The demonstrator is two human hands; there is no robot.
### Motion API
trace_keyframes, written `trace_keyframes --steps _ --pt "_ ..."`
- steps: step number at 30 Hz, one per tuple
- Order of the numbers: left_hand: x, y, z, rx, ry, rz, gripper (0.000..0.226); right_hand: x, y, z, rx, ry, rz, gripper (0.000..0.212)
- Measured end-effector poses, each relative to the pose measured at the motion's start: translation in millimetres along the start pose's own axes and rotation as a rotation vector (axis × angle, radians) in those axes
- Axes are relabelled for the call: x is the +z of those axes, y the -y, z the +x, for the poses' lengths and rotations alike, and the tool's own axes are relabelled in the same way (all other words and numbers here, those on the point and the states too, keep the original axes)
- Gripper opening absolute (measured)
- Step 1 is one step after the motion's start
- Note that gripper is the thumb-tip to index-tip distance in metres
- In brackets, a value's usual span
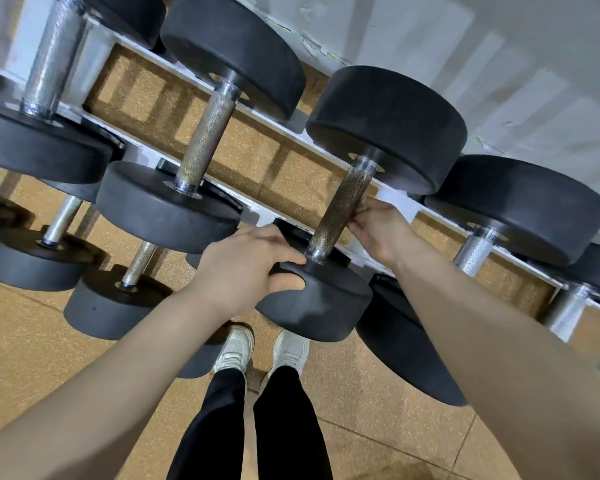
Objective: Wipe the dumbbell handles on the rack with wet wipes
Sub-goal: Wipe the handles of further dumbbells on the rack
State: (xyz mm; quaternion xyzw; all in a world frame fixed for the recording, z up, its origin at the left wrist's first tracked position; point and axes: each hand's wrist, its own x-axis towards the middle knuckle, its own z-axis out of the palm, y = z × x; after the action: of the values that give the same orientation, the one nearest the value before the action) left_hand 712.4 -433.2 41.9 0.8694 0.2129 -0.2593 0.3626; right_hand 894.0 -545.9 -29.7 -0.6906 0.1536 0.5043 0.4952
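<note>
Both hands are on one dumbbell at the centre of the frame. My left hand [246,261] grips the rim of its near black weight head [317,301], fingers curled over the top edge and the thumb pressed on the side. My right hand [378,230] is closed around the knurled metal handle [340,211] from the right side, fingers wrapped behind it. A small pale scrap shows at my fingertips against the handle; I cannot tell whether it is the wet wipe. The far head of this dumbbell [388,126] rests on the white rack rail [281,116] that runs from the upper left toward the right edge.

At the bottom centre are my white shoes [262,349] and black trousers [253,427] on the tan floor [395,410].

Left of centre, just beside my left hand, sits a neighbouring dumbbell with a brass-toned handle [207,140], its near head partly behind my knuckles. Further left, a larger dumbbell with a silver handle [54,57] reaches the upper left corner. Smaller dumbbells [111,299] lie on a lower tier at the lower left. On the right, another dumbbell [520,206] is partly hidden by my right forearm. A pale wall [499,46] fills the upper right.
</note>
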Motion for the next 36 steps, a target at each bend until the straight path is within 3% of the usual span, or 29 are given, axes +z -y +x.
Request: trace_keyframes --steps 5,8,11,14,18,20,23,27,30,33,36 --pt "3 1 -3 0.000 -0.036 -0.042 0.043 -7 -27 -23 0.006 0.116 -0.507 0.038" --pt "5 1 -4 -0.001 -0.042 -0.055 0.043 -12 -21 -32 -0.087 0.109 -0.729 0.026" --pt "4 0 -4 0.002 -0.017 -0.056 0.052 -13 4 -47 -0.452 -0.072 -1.008 0.028" --pt "3 -1 -5 -0.001 -0.024 -0.056 0.051 -9 21 -55 -0.899 -0.086 -1.048 0.035" --pt "5 0 -4 0.011 -0.040 -0.036 0.044 0 29 -20 -1.164 -0.053 -1.465 0.043" --pt "7 2 -4 0.013 -0.046 -0.049 0.044 8 24 -4 -1.139 -0.020 -1.649 0.029" --pt "10 5 -4 0.014 -0.062 -0.063 0.044 16 14 -1 -0.973 0.057 -1.732 0.016" --pt "9 4 -6 0.008 -0.053 -0.071 0.041 16 -3 -30 -0.961 0.282 -1.936 0.030" --pt "7 1 -4 0.012 -0.043 -0.058 0.042 25 -12 -52 -0.886 0.488 -2.014 0.027" --pt "5 -1 -4 0.013 -0.038 -0.046 0.042 27 10 -48 -0.782 0.443 -1.923 0.027" --pt "5 0 -3 0.015 -0.046 -0.027 0.041 16 35 -29 -0.930 0.116 -1.891 0.030"
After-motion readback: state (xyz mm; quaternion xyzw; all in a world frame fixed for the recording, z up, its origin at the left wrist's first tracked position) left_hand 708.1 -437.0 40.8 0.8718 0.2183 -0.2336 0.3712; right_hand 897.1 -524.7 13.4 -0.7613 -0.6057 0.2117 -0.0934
